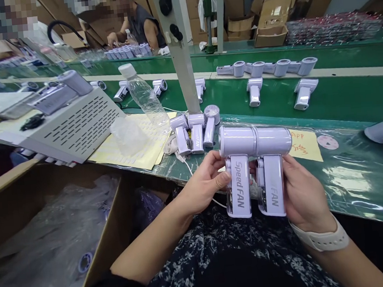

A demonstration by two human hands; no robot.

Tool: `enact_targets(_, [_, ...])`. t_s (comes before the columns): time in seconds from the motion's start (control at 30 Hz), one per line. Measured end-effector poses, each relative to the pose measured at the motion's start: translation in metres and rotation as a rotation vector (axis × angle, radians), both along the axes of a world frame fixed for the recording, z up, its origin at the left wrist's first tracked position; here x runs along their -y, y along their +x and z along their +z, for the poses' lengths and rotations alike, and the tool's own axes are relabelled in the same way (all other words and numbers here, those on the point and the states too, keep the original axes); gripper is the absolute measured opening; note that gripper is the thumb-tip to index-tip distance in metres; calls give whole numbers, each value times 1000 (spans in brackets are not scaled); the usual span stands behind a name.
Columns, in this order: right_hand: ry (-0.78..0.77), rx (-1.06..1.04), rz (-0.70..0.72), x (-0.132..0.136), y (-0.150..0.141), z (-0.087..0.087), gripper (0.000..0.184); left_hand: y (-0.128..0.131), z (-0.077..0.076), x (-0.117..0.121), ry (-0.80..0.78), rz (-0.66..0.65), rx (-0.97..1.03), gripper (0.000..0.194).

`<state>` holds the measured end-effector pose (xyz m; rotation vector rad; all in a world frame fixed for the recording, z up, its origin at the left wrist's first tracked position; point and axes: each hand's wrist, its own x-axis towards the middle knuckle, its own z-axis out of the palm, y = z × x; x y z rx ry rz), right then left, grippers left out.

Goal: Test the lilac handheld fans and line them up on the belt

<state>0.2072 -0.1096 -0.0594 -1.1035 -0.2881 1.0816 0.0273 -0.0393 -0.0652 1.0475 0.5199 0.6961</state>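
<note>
Two lavender handheld fans are held upright side by side in front of me, their round heads touching end to end. My left hand (211, 180) grips the left handheld fan (239, 184), whose handle reads "Speed FAN". Around the outer side of the right handheld fan (274, 185) my right hand (304, 191) is closed; only "FAN" is legible on that handle. The right fingertips are mostly hidden behind the fans. Just beyond, three more handheld fans (196, 134) lie together on the bench edge, beside a white cable (188, 166).
A clear bottle (146, 98) stands tilted near a metal post (182, 49). At left are a slotted grey metal box (84, 122) and a carton (112, 214) holding plastic bags. More fans lie along the green conveyor (275, 104). A co-worker (148, 26) sits across.
</note>
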Motion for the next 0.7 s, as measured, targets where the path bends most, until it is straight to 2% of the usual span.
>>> enact_targets(0.17, [43,-2,29,0,-2,0,19,2,-3,0,-16,9,-19,59])
enact_targets(0.33, [134,3,204,6,3,-3,26,-2,-2,-1,27,18,-39,51])
enact_targets(0.4, [189,154,244,13,7,-3,31,-7,0,-2,188,86,-96,45])
enact_targets(0.47, [266,436,309,21,11,-1,42,-11,1,-3,456,169,-141,39])
enact_targets(0.57, [463,761,399,25,14,2,60,-12,1,-6,813,238,-129,15])
enact_targets(0.63, [567,762,404,23,16,5,71,-10,-1,-6,895,271,-125,3])
enact_targets(0.7, [531,689,400,22,21,6,79,-12,-1,-4,856,279,-94,10])
